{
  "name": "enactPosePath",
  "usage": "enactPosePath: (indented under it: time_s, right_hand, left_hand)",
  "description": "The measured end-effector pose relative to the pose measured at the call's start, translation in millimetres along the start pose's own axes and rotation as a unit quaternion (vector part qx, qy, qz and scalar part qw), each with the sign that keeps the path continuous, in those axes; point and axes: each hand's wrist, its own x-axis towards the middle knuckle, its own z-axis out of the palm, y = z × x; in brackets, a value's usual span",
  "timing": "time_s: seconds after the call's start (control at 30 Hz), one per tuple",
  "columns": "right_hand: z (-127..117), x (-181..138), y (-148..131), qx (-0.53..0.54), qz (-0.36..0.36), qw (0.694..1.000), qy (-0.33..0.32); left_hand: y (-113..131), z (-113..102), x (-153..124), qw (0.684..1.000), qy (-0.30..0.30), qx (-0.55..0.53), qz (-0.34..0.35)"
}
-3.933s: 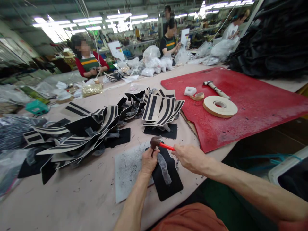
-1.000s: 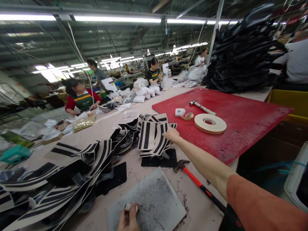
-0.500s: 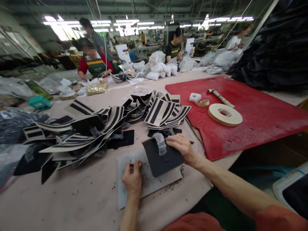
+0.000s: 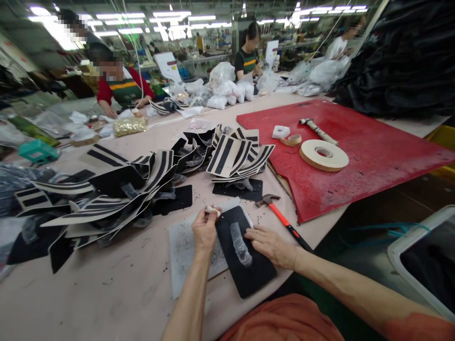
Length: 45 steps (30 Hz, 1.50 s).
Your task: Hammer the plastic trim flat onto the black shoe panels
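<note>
My left hand (image 4: 205,231) is closed, thumb and fingertips pinching a small whitish piece (image 4: 213,210) whose kind I cannot make out. It is at the upper left corner of a black panel (image 4: 231,255). A strap wrapped in clear plastic (image 4: 241,244) runs down the panel's middle. At the panel's right edge my right hand (image 4: 272,244) grips it, fingers over the top face; the thumb is hidden. Part of the panel overlaps a grey-white board (image 4: 181,255) strewn with dark specks. Just beyond lies a claw hammer (image 4: 280,215) with an orange and black handle.
Striped black-and-cream panels (image 4: 124,203) lie heaped at left, with another stack (image 4: 234,158) ahead. On a red sheet (image 4: 369,166) at right rest a tape roll (image 4: 324,155) and another hammer (image 4: 318,131). Co-workers (image 4: 124,87) sit across the table. A bin (image 4: 408,246) stands at lower right.
The black panel has turned and come lower and nearer to me, in my right hand. My left hand has risen to its upper corner. The orange-handled hammer now shows.
</note>
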Motion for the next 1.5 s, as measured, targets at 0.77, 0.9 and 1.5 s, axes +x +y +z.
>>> enactPosePath:
  time_s: [0.77,0.9,1.5]
  right_hand:
    - [0,-5,-2,0.064,0.059,0.996,0.009]
    - [-21,-17,7,0.003,0.14,0.99,0.01]
    - [-82,14,-9,0.234,0.451,0.848,0.153]
  left_hand:
    - [-16,12,-8,0.971,-0.071,0.218,0.071]
    - [-17,14,-15,0.95,-0.04,0.282,0.128]
    - [-20,14,-16,0.928,-0.109,0.288,0.209]
